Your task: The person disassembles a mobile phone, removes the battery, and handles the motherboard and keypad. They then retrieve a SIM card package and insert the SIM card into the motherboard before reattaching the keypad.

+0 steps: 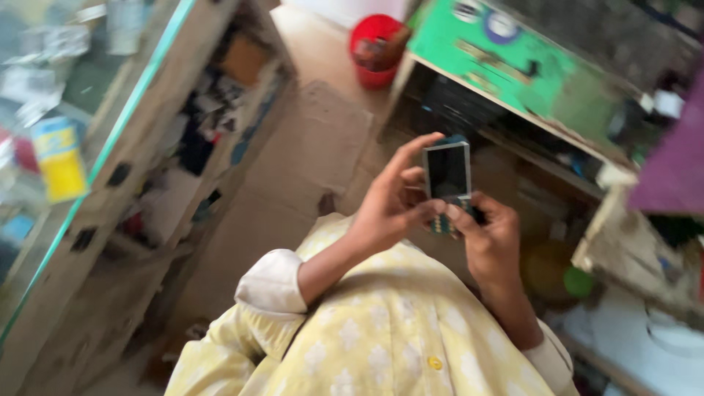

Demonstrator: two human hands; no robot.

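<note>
A small keypad mobile phone (447,176) with a dark screen and a silver frame is held upright in front of me by both hands. My left hand (392,202) grips its left side, with a finger stretched up along the top edge. My right hand (490,238) holds the lower part, thumb resting on the keypad. I wear a pale yellow patterned shirt (374,330) with rolled sleeves.
A glass-topped display counter (81,147) with shelves of small goods runs along the left. A red bucket (375,48) stands on the floor ahead. To the right is a green-topped workbench (506,62) with cluttered shelves below. Flattened cardboard (293,169) covers the floor between them.
</note>
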